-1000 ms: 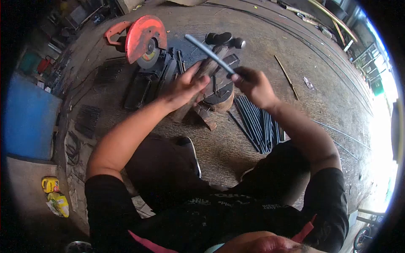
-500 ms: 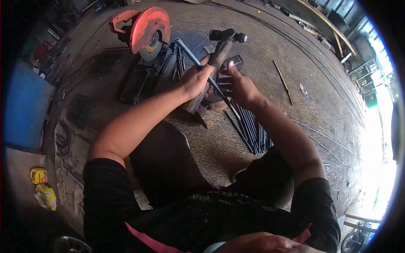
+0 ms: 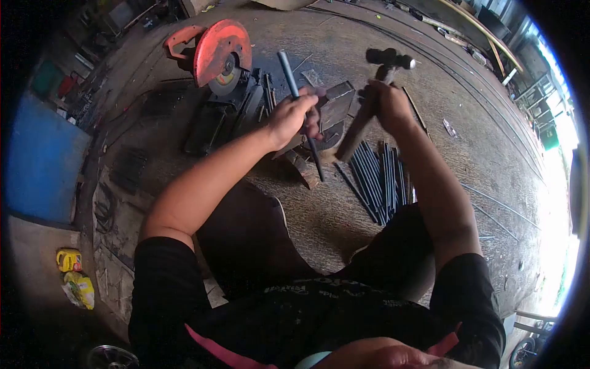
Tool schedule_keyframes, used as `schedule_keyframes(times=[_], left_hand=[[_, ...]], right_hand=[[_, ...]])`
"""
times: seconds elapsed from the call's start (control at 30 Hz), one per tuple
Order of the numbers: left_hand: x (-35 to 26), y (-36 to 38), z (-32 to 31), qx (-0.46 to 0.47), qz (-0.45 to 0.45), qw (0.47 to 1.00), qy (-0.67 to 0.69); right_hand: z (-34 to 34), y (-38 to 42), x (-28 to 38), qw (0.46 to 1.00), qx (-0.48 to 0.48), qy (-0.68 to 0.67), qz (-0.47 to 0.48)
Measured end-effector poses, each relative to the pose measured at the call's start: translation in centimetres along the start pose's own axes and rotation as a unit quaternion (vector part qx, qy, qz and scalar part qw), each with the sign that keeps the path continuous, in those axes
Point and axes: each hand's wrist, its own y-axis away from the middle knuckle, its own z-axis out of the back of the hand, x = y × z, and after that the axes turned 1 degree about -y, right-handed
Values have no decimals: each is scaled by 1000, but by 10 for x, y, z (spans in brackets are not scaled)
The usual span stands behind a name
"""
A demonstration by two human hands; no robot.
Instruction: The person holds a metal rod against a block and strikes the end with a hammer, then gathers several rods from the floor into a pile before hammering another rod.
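Steel rod [image 3: 299,111] stands gripped in our left hand [image 3: 294,118], fingers wrapped tight, just right of the orange chop saw [image 3: 220,52]. Our right hand [image 3: 386,104] clenches a hammer [image 3: 376,92] raised; no blow landed yet, we judge. Rod pile [image 3: 378,178] waits below.

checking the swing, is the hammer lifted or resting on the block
Lifted: the right hand holds the hammer head-up, clear of the block.

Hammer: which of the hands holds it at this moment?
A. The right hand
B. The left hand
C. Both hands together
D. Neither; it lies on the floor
A. The right hand grips the wooden handle of the hammer, head raised, while the left hand holds a metal rod.
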Motion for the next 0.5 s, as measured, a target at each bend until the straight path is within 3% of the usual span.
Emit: schedule_keyframes(times=[0.07, 0.1, 0.23, 0.3, 0.37, 0.43, 0.47, 0.5], left_hand=[[5, -17, 9, -38, 113, 993, -9], [-2, -26, 12, -72, 161, 970, -166], [20, -72, 33, -97, 88, 958, -255], [61, -103, 58, -83, -105, 878, -459], [72, -108, 53, -116, -81, 882, -450], [70, -102, 49, -70, -74, 852, -513], [62, -99, 45, -42, -15, 843, -536], [66, -103, 46, -45, -12, 843, -536]], right_hand=[[19, -7, 11, 1000, -1, 10, 16], [27, -9, 18, 999, 3, 35, 26], [34, 0, 31, 996, -15, 68, 47], [34, 2, 29, 993, -29, 104, 48], [30, 4, 27, 989, -42, 137, 46], [22, 7, 27, 967, -50, 249, 36], [19, 7, 25, 966, -46, 251, 31], [16, 7, 23, 961, -37, 272, 33]])
